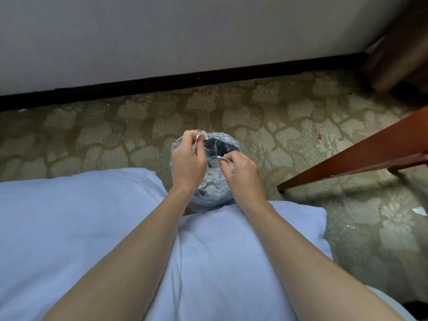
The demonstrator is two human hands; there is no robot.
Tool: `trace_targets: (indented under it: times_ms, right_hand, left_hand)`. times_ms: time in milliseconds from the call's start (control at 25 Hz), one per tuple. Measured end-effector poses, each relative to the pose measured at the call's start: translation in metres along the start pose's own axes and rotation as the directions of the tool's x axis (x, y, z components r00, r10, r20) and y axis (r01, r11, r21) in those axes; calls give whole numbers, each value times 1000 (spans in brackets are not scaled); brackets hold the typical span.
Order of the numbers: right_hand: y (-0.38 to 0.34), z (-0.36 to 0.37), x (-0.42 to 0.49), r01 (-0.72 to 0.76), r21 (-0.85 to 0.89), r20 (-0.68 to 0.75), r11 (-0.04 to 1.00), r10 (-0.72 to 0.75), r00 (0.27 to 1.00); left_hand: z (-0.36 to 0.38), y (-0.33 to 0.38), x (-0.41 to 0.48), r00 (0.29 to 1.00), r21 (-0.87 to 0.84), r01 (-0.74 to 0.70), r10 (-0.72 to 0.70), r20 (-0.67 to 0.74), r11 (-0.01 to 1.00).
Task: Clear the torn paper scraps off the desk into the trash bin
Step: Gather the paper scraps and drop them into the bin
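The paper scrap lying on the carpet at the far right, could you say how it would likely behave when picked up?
The paper scrap looks thin and torn, so probably floppy and very light. It lies flat on the carpet, so it may need pinching by an edge.

Views: a single one, from a wide-angle camera worn on the person's head.
Facing: forward and steeply down, over the pale blue shirt front (97,228) to the patterned olive carpet (266,117).
Nearness: close; both bare forearms fill the lower frame, and the round plastic-lined trash bin (228,144) sits mid-frame.
Far limit: grey wall (162,31) above a black baseboard (185,79).
Edges: lines bow outward; the reddish-brown wooden bench edge (370,156) crosses at right.
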State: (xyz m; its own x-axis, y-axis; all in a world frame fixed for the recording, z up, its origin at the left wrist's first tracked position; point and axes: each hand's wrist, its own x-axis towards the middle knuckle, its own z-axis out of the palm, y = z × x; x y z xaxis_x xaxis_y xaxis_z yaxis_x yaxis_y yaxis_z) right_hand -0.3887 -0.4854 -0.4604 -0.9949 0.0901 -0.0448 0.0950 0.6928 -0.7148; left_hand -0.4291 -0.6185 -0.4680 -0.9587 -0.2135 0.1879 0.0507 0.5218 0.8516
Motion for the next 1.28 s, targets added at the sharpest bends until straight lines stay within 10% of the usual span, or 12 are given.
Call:
trace_targets:
  times_ms: [280, 1280]
  right_hand:
    - [7, 25, 20, -23, 71, -5, 997, 24, 1000]
    - [18, 30, 31, -422, 481, 146, 769, 404, 903]
  left_hand:
    - [18, -18, 12, 985, -120, 128, -140, -99, 985]
    - [36, -42, -1, 935, -171, 320, -280, 220, 932]
